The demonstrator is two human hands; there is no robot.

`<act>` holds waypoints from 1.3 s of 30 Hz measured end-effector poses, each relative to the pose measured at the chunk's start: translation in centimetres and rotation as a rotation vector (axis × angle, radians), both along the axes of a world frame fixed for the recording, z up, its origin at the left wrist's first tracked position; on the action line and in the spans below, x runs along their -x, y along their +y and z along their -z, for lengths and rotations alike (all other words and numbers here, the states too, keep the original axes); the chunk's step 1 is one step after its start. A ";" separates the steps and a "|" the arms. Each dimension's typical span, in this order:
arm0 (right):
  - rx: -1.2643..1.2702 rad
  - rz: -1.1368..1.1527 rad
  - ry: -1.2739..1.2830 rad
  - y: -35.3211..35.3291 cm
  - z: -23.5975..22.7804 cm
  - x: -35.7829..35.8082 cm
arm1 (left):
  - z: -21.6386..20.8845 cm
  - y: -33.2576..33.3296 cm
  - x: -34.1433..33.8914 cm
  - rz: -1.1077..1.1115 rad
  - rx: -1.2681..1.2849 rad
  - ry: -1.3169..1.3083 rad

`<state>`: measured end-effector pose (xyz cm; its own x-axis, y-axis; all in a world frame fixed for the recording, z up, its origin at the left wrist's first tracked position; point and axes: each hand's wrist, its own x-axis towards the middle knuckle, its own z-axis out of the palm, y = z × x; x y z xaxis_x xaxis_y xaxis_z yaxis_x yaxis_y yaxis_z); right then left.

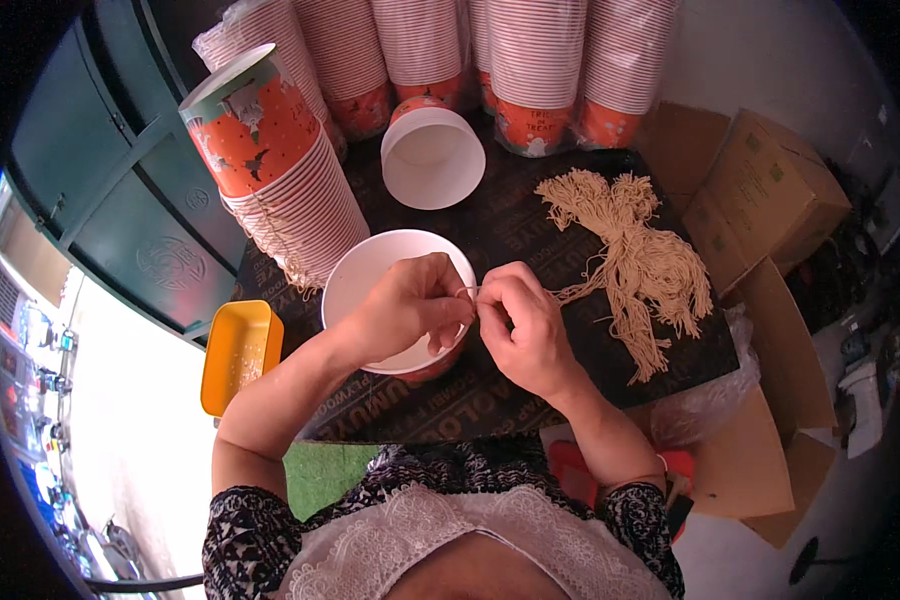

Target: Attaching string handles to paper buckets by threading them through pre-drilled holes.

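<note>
A white-lined paper bucket [355, 280] stands in front of me near the table's front edge, its mouth facing up. Over its right rim my left hand [415, 305] is closed, thumb and fingers pinching the end of a thin beige cord [568, 294]. My right hand [526, 330] is just outside that rim, also closed in a pinch on the cord. From my right hand the cord runs toward a loose bundle of beige cords [620, 240] on the right of the table. The fingertips partly hide the cord's end.
A tall stack of orange bucket cups [300, 215] leans at the left, cords hanging on it. Behind lies a tipped bucket [432, 160]; wrapped stacks [535, 60] line the back. A yellow tub [262, 318] sits at the left edge, cardboard boxes [770, 185] at the right.
</note>
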<state>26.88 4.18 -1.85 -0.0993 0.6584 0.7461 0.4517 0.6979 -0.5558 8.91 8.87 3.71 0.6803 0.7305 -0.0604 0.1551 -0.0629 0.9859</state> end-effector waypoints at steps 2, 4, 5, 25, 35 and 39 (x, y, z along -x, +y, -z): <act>-0.011 0.006 0.004 0.0 0.3 0.0 | -0.2 0.2 -0.1 -0.006 0.028 0.039; -0.023 0.009 0.008 -0.2 0.5 0.2 | -0.5 0.0 -0.4 -0.041 0.089 0.033; -0.058 0.026 0.000 -0.3 0.5 0.3 | -0.6 0.0 -0.4 -0.074 0.149 0.030; -0.039 0.031 -0.098 0.8 1.4 -0.7 | 0.8 0.0 -0.3 -0.058 -0.368 0.217; -0.114 0.042 -0.044 0.9 1.4 -0.5 | 1.5 -1.8 -1.3 -0.199 -1.169 0.334; -0.089 0.032 -0.056 0.9 1.4 -0.7 | 1.9 -1.6 -0.9 -0.180 -1.207 0.443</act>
<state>27.62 5.03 -3.25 -0.1223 0.5930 0.7958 0.5027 0.7284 -0.4655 9.80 7.23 1.82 0.6590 0.5596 0.5026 0.5506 -0.8141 0.1845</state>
